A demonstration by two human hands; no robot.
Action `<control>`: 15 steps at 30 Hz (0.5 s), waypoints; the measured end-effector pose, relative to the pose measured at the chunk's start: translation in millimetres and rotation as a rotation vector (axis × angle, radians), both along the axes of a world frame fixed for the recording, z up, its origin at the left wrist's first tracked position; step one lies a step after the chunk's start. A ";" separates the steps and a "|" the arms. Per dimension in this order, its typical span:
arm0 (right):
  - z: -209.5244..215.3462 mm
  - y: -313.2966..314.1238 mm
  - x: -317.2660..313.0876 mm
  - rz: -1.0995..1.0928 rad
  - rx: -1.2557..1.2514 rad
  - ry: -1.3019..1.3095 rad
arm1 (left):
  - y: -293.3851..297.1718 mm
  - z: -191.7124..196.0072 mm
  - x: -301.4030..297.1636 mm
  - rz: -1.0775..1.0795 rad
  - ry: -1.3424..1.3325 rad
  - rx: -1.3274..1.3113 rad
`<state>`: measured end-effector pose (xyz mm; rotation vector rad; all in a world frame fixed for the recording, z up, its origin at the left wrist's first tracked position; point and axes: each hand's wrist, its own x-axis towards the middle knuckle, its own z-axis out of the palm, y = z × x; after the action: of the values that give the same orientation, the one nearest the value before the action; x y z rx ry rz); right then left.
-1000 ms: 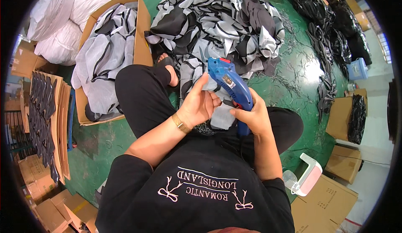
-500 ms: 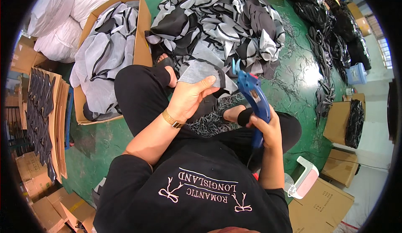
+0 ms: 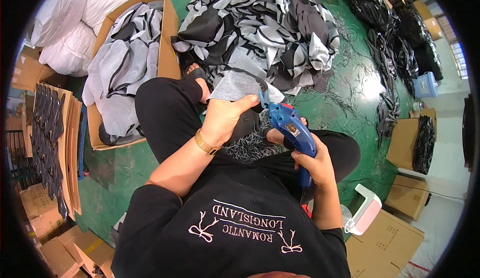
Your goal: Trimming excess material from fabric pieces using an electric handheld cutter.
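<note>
My left hand (image 3: 224,119) is closed on a grey fabric piece (image 3: 234,85) with a dark edge, the thumb lying on top near that edge. The piece spreads out ahead of the hand, toward the heap. My right hand (image 3: 318,161) is wrapped round the handle of blue electric scissors (image 3: 291,129). Their blades lie at the fabric's edge, close beside my left thumb. How far the blades reach into the fabric I cannot tell. Below, dark thin trimmings (image 3: 252,147) lie on the floor between my legs.
A large heap of grey and black fabric pieces (image 3: 265,28) lies ahead. At left stands a cardboard box (image 3: 170,43) filled with similar pieces, near white sacks (image 3: 70,48). Black bags (image 3: 405,53) line the right side. More trimmings litter the green floor (image 3: 360,95).
My right hand has brought the electric scissors leftward, so the blades, earlier apart from my left hand, are now at the fabric's edge by the thumb. My left hand has barely moved.
</note>
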<state>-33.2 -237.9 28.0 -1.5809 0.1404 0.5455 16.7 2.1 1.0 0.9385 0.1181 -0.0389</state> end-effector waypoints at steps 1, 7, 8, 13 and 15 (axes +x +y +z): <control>0.8 0.5 0.5 0.002 0.005 0.000 | 1.5 -1.7 0.0 -0.003 -0.024 0.027; 5.7 2.0 3.1 0.005 -0.057 -0.039 | 3.8 1.3 -0.7 -0.012 -0.011 0.116; 7.0 2.0 3.2 0.006 -0.058 -0.038 | 4.6 1.3 -0.9 -0.023 -0.017 0.131; 10.7 -0.1 4.0 0.036 -0.174 -0.106 | 9.0 6.7 -0.6 -0.064 -0.039 0.210; 14.6 -1.7 5.2 0.043 -0.187 -0.115 | 10.8 6.8 -0.7 -0.070 -0.059 0.251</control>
<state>-27.9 -239.6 42.6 -1.7970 0.0717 0.4842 15.9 12.9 7.8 1.1930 0.0355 -0.0618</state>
